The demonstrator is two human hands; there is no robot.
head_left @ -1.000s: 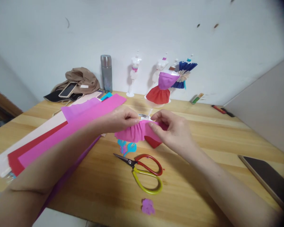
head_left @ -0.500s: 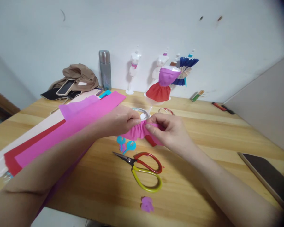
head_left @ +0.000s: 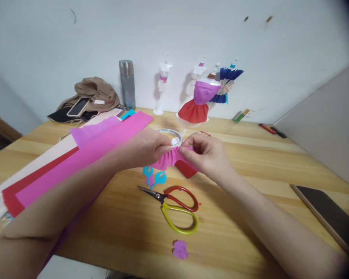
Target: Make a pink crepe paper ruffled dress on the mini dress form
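Note:
Both hands pinch a pleated strip of pink crepe paper just above the wooden table. My left hand grips its left part with closed fingers. My right hand pinches the right part, thumb against forefinger. The pleats bunch tightly between the two hands. A red paper piece lies under the right hand. A roll of clear tape sits just behind the fingers.
Red-and-yellow scissors lie in front of the hands, with teal cut-outs and a purple scrap nearby. Long pink, red and cream paper sheets stretch left. Small dressed mannequins, a flask, a bag with phone stand behind; a tablet lies right.
The two hands have drawn closer together, gathering the pink strip into tighter, shorter pleats. The view has tipped slightly, revealing the tape roll behind the fingers.

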